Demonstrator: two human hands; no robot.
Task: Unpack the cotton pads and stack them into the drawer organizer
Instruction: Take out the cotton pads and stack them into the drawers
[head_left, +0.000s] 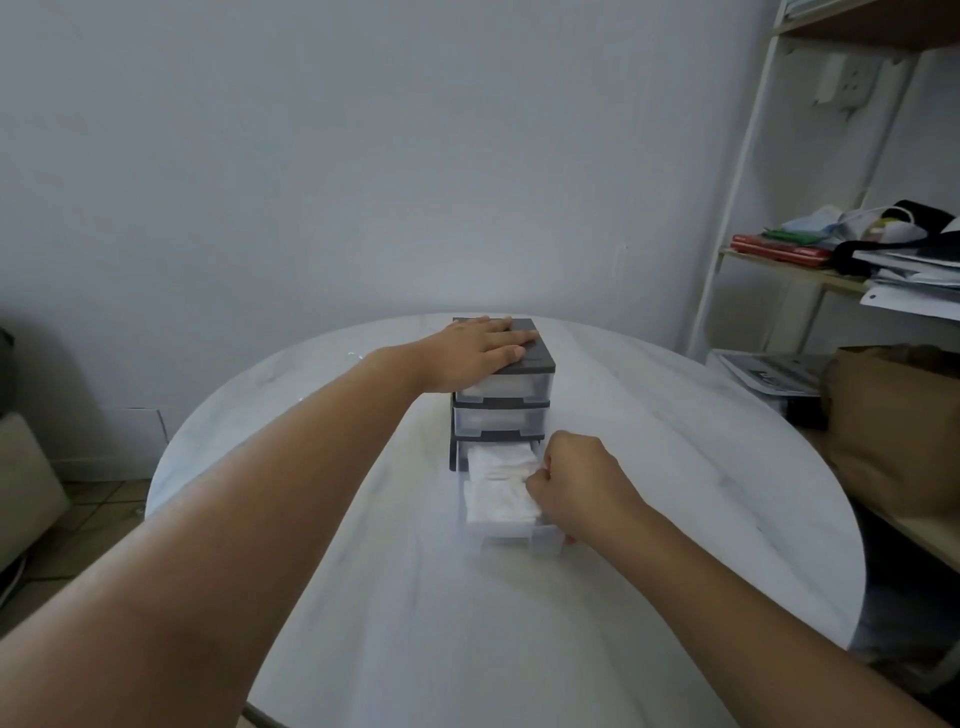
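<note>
The bottom drawer (511, 535) of the small drawer organizer (501, 400) stands pulled out toward the person, a clear plastic tray with a frosted front, and in it lie white cotton pads (501, 486), square-cut and soft-edged, stacked in what looks like two overlapping piles, though the blur makes the count impossible to tell. The right hand (574, 480) is curled into a loose fist at the drawer's right rim, its fingers closed together against the edge of the pads; whether they actually pinch a pad or only the drawer wall cannot be told. Behind the open drawer the organizer rises in three tiers, with a dark grey frame and translucent drawer fronts, the upper two drawers pushed in. The left hand (480, 351) lies flat on the organizer's dark grey top, palm down, fingers spread and straight, gripping nothing. The organizer sits on a round white table (363, 597) with faint grey marbling, nearer the far edge than the near one and about midway between its left and right edges. Beyond the table's far edge is a plain pale wall (363, 156). Past the right edge stands a white-framed shelf unit (748, 171) with light wooden boards, holding red folders (776, 249), loose papers (914, 280) and a jumble of bags, with a brown paper bag (893, 431) just off the table's right edge. At the far left, a tiled floor (93, 509) shows below.
</note>
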